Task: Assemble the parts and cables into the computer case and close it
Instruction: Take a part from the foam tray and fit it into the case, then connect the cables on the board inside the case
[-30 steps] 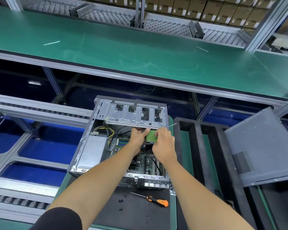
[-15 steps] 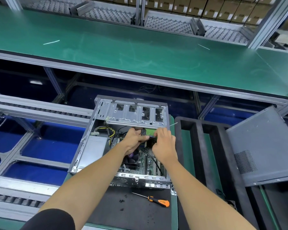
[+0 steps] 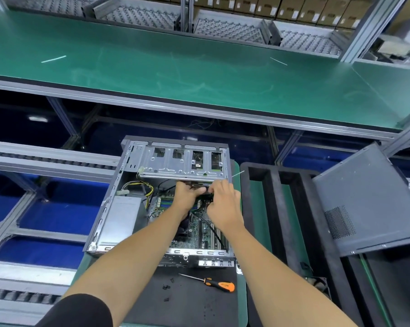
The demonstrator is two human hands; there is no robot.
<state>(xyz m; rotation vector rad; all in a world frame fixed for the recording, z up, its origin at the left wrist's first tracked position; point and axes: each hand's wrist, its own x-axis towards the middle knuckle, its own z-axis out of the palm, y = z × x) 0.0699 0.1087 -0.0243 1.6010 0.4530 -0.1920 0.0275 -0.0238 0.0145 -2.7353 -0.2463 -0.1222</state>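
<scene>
A small dark part (image 3: 205, 190), pinched between both hands, sits at the lip of the drive cage (image 3: 180, 164) inside the open computer case (image 3: 109, 208); a second ago a green board face showed between the same fingers, and it has since turned out of sight as the hands moved up toward the cage. I read that as the part being slid into its bay, so the fitting step looks nearly seated but not finished. The left hand (image 3: 187, 197) has its fingers curled round the part's left end, thumb on top; the right hand (image 3: 220, 204) pinches the right end, fingers bent over it. Just below the fingers lies the motherboard (image 3: 199, 230), with a black cable (image 3: 213, 230) running under the right wrist. To the left of the fingers are the yellow wires (image 3: 149, 192) and the grey power supply (image 3: 121, 220). Well back from the fingers, on the counter (image 3: 199, 308), rests an orange-handled screwdriver (image 3: 213, 282) beside loose black screws (image 3: 167, 287). Far right, the side panel (image 3: 364, 204) leans off the case, so closing is some way off.
</scene>
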